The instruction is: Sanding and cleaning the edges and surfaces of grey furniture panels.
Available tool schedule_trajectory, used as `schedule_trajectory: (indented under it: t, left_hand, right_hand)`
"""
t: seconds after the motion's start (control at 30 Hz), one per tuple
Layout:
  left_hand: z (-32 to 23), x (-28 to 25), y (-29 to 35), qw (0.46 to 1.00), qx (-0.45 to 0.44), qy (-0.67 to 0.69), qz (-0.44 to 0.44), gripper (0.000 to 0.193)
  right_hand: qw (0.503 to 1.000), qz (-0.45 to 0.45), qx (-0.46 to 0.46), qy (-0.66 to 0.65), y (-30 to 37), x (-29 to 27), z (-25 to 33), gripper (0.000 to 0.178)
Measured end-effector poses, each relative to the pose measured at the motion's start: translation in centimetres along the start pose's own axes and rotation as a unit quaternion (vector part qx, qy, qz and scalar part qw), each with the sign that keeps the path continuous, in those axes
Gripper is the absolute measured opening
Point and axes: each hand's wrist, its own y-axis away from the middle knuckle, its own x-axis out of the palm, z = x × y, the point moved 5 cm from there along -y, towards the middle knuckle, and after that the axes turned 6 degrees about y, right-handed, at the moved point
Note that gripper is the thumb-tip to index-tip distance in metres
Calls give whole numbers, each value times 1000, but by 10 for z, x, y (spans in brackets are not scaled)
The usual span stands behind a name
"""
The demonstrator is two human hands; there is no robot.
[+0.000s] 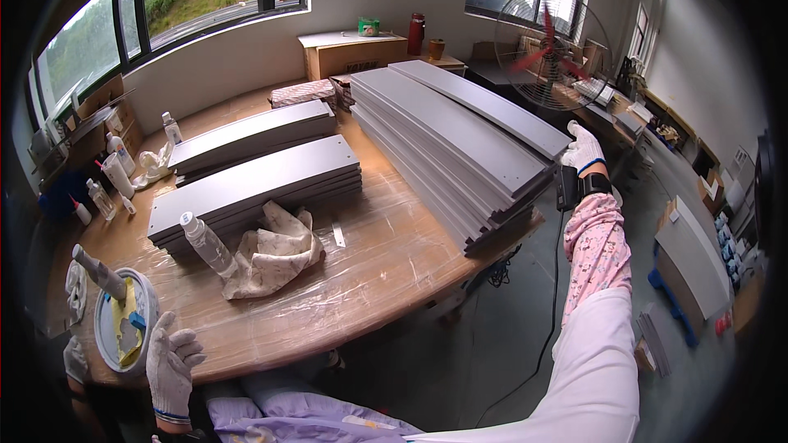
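My right hand (584, 150), in a white knitted glove, is at the near right end of a long narrow grey panel (484, 107). Its fingers close around the panel's corner, though their undersides are hidden. That panel lies on top of a tall stack of wider grey panels (443, 135) at the table's right side. My left hand (171, 365), gloved too, hangs at the table's front edge with its thumb apart and fingers loosely bent, holding nothing. Beside it stands a round white tub (151, 303) with a yellow cloth, a blue piece and a grey-white cylinder on its lid.
Two lower stacks of grey panels (271, 172) lie at the table's middle left. A clear bottle (207, 244) leans by a crumpled rag (275, 254). Another gloved hand (75, 359) shows at the far left. A caged fan (550, 49) stands behind; a cable (552, 303) hangs down right.
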Motion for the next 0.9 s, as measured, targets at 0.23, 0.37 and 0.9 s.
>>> schedule_trajectory:
  t: [0.23, 0.37, 0.9]
  left_hand:
    - [1, 13, -1, 999, -11, 12, 38, 54]
    - [2, 10, -1, 1000, -2, -2, 12, 58]
    - [1, -15, -2, 997, 7, -25, -71, 55]
  right_hand:
    - [990, 100, 33, -89, -4, -9, -3, 23]
    - [931, -107, -152, 313, -24, -34, 23, 43]
    - [927, -87, -249, 267, -53, -37, -53, 43]
